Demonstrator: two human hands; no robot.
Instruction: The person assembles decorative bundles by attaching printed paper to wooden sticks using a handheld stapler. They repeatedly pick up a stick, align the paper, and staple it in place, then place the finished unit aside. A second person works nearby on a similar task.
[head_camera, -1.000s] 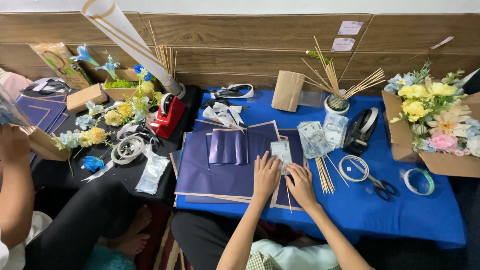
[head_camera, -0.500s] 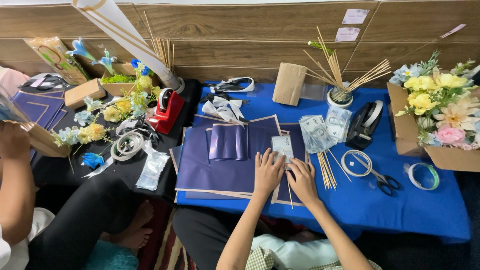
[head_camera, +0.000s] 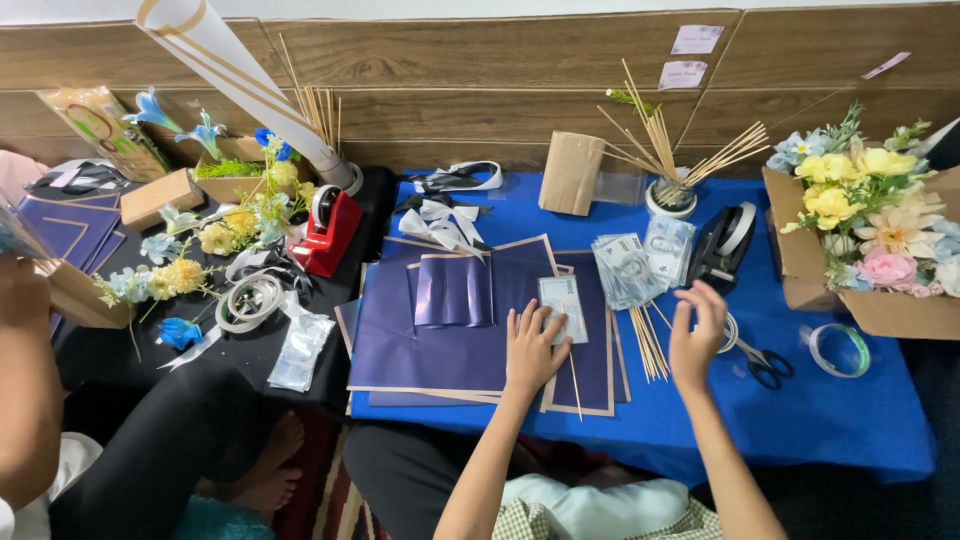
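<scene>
Reaching open-fingered, the right hand (head_camera: 697, 335) hovers just below the black tape dispenser (head_camera: 728, 245) (left hand (head_camera: 533, 345) flat on the banknote (head_camera: 563, 305)), nearer of the two

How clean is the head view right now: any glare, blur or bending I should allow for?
Head view: lighting is even and soft, with faint shadows only; the navy wrapping paper shows a mild sheen, no harsh glare. The left hand is sharp, the right hand slightly soft. The wooden wall boards bow at the edges, so there is wide-angle distortion.
</scene>
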